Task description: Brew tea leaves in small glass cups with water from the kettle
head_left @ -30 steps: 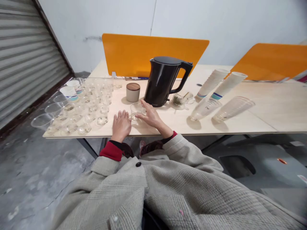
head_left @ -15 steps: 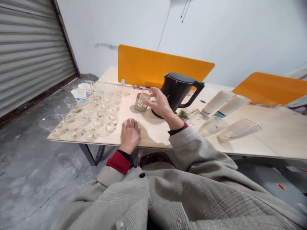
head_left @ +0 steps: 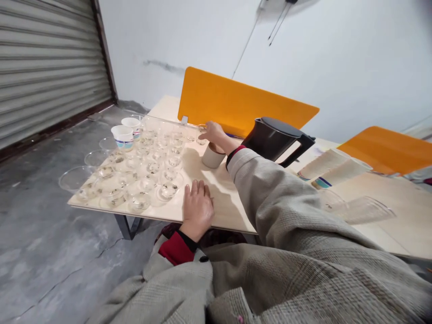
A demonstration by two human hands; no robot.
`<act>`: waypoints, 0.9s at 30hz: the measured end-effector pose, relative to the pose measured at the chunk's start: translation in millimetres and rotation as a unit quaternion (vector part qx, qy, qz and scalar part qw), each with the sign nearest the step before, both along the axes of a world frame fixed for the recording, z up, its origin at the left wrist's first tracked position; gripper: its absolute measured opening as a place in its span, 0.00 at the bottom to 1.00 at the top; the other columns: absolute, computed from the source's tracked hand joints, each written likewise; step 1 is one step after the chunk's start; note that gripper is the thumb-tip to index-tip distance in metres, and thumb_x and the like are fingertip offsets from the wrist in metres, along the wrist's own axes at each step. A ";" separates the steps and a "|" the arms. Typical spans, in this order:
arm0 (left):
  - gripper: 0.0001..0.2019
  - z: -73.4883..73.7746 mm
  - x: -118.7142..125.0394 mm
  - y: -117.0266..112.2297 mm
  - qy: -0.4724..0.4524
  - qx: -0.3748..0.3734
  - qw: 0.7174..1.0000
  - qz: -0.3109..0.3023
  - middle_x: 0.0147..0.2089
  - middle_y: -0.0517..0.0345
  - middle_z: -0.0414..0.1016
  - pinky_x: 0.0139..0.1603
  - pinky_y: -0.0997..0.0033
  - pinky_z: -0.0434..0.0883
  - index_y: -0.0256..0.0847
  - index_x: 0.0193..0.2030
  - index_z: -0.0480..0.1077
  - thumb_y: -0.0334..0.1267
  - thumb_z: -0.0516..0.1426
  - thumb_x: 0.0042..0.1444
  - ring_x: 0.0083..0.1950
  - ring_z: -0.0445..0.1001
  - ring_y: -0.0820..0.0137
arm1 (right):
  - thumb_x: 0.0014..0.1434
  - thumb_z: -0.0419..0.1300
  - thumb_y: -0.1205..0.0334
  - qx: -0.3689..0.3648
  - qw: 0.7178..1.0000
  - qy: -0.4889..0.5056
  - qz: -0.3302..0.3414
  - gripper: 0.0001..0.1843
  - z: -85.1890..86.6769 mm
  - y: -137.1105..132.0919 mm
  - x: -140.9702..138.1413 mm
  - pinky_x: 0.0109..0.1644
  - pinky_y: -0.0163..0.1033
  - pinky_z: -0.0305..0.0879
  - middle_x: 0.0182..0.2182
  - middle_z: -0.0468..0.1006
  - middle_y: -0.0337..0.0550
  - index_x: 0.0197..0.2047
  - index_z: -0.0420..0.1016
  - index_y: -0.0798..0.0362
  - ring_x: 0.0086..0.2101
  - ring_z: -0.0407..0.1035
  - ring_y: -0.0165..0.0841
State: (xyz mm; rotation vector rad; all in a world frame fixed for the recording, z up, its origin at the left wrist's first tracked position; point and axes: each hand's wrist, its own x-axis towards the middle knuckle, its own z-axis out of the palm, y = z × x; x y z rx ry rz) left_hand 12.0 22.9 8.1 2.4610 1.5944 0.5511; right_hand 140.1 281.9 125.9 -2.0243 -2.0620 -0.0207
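My left hand [head_left: 197, 206] lies flat on the wooden table [head_left: 232, 198] near its front edge, fingers together and stretched out, holding nothing. My right hand [head_left: 212, 132] reaches far across the table to the foot of the orange divider [head_left: 243, 101], fingers closed on a small clear glass cup [head_left: 201, 128] at the back of the rows of small glass cups [head_left: 151, 168]. My right forearm passes over a beige canister [head_left: 212, 157]. A black electric kettle [head_left: 275, 139] stands just right of my right arm.
Two paper cups [head_left: 123, 135] and clear plastic cups [head_left: 74, 177] sit at the table's left end. Stacks of paper cups [head_left: 332, 164] and clear plastic cups [head_left: 357, 209] lie on their sides at the right. A second orange divider [head_left: 388, 148] stands behind them. A roller shutter [head_left: 50, 67] fills the left wall.
My right hand picked the glass cup up from in front of me and carried it back to the far row beside the divider. My left hand stayed flat. The view turned left.
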 end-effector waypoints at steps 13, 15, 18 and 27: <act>0.23 -22.1 2.7 1.0 -0.037 0.029 0.999 -0.004 0.78 0.44 0.68 0.81 0.30 0.58 0.43 0.71 0.71 0.41 0.48 0.74 0.82 0.59 0.45 | 0.56 0.78 0.54 -0.086 0.993 -0.073 -0.029 0.42 -10.7 17.0 -30.5 0.63 0.50 0.73 0.63 0.78 0.68 0.68 0.72 0.62 0.61 0.76 0.50; 0.24 -22.2 2.8 0.9 -0.035 0.025 0.999 -0.004 0.78 0.41 0.67 0.80 0.30 0.58 0.41 0.71 0.71 0.41 0.48 0.74 0.82 0.59 0.44 | 0.56 0.78 0.52 -0.085 0.993 -0.075 -0.025 0.43 -12.6 19.0 -31.3 0.63 0.49 0.72 0.64 0.78 0.67 0.69 0.71 0.62 0.62 0.74 0.50; 0.24 -22.7 2.9 0.4 -0.040 0.028 0.999 -0.008 0.79 0.38 0.66 0.81 0.29 0.57 0.37 0.71 0.70 0.41 0.49 0.74 0.82 0.58 0.43 | 0.57 0.78 0.51 -0.103 0.991 -0.077 -0.028 0.42 -13.8 24.2 -31.3 0.63 0.46 0.71 0.63 0.78 0.64 0.68 0.72 0.61 0.62 0.74 0.49; 0.26 -20.1 2.9 -1.4 -0.034 0.015 0.999 -0.014 0.80 0.36 0.63 0.81 0.29 0.56 0.33 0.72 0.69 0.43 0.48 0.75 0.83 0.56 0.43 | 0.57 0.78 0.50 -0.104 0.992 -0.064 -0.027 0.45 -16.5 27.6 -34.2 0.66 0.47 0.68 0.64 0.76 0.63 0.70 0.69 0.58 0.64 0.71 0.50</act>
